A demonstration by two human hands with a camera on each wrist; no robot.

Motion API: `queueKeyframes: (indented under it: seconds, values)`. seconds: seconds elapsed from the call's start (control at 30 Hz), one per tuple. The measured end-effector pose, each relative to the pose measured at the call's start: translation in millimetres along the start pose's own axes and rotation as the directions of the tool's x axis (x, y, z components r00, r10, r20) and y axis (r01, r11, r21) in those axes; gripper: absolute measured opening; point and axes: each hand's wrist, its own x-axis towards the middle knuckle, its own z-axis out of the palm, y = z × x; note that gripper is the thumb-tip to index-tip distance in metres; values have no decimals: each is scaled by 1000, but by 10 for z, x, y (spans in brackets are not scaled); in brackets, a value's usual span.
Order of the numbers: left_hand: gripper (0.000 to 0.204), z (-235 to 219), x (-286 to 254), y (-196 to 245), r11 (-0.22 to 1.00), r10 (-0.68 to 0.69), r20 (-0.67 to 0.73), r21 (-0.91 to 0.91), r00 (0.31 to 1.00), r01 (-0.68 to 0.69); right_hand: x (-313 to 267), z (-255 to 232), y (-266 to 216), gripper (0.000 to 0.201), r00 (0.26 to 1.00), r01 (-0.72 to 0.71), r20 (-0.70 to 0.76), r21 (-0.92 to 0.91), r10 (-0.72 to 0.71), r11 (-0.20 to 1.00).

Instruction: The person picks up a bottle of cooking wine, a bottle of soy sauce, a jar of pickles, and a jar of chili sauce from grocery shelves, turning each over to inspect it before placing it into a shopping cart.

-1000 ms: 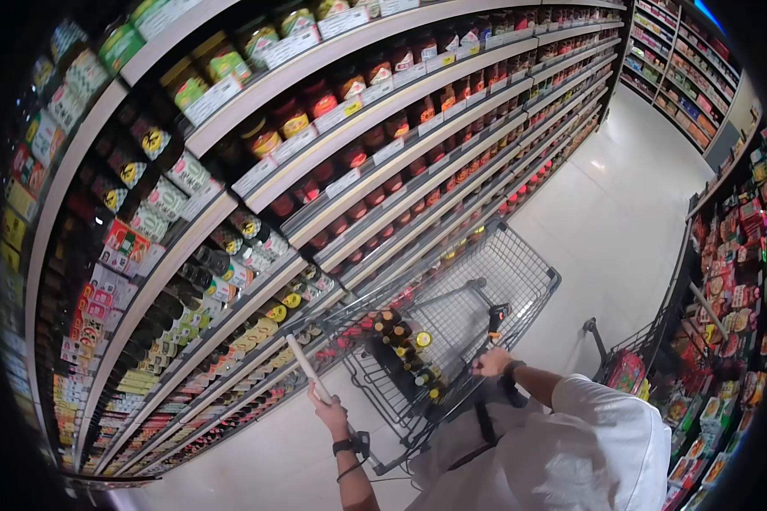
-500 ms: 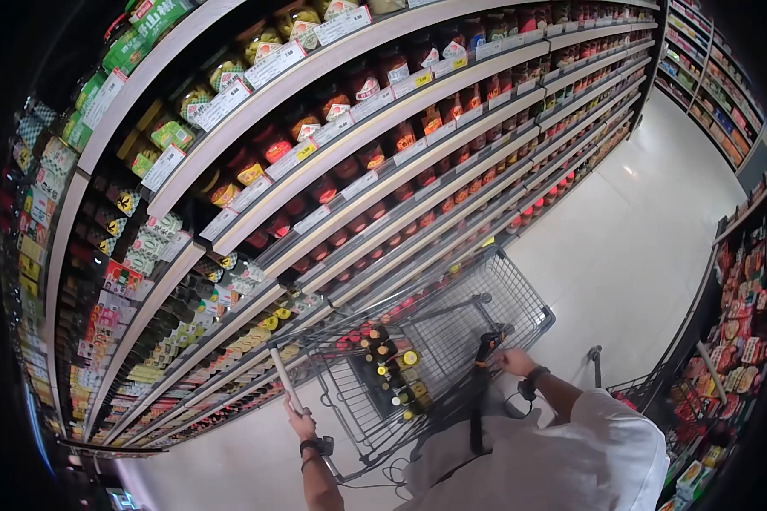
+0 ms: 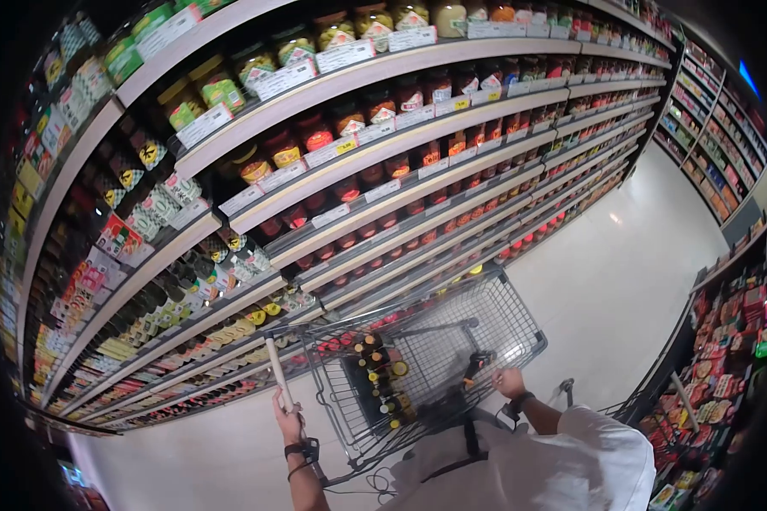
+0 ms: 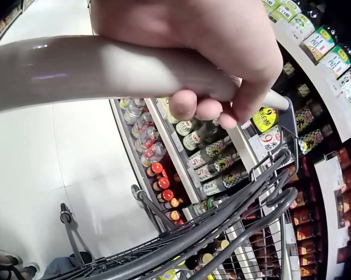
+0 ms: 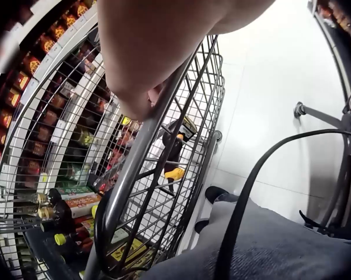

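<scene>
Grey wire shopping cart (image 3: 452, 341) stands in aisle, close alongside long white supermarket shelving (image 3: 375, 213). Left hand (image 3: 287, 419) curls fingers (image 4: 190, 105) round pale grey cart handle bar (image 4: 105, 73); right hand (image 3: 509, 381) rests on cart's rear wire rim (image 5: 146, 140), fingers hidden, grip cannot tell. Dark glass bottles with yellow caps (image 3: 382, 383) stand upright in basket.

Risk: cart edge clips shelf front, since gap narrow; sharp turn or stop likely tips bottles, glass knocks glass.

Versus earlier frames: cart sits further left and lower; left hand's bar also lower and left; right hand holds same rim.
</scene>
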Motion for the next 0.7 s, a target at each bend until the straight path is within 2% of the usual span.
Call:
queueKeyframes:
  seconds: [0.13,0.17,0.27,0.4,0.43,0.57,0.67,0.7]
  values:
    - [71,78,-33,87,998,-6,45,-69,999,9,-10,49,273,17,995,30,-92,63,-24,998]
    - [72,73,-17,68,997,-4,60,-75,998,8,-15,53,265,19,995,-74,-54,168,84,983]
    - [73,134,-26,70,997,-2,62,-75,998,7,-107,-30,219,18,994,-57,-98,-27,54,998]
    - [73,242,-35,69,998,-1,36,-55,999,3,36,-83,305,18,985,-154,96,140,141,978]
    - [74,259,-27,50,998,0,37,-55,999,2,42,-61,347,20,993,-104,59,1,104,995]
    - [75,381,-87,84,998,6,21,-66,1000,-4,130,-70,484,15,989,-131,74,23,129,991]
    - [73,540,-171,172,1000,-3,-52,6,999,3,199,-85,589,10,999,-29,-12,-7,29,1000]
    - [73,560,-161,143,1000,8,-64,30,998,-6,203,-95,605,8,994,47,-96,-19,-48,999]
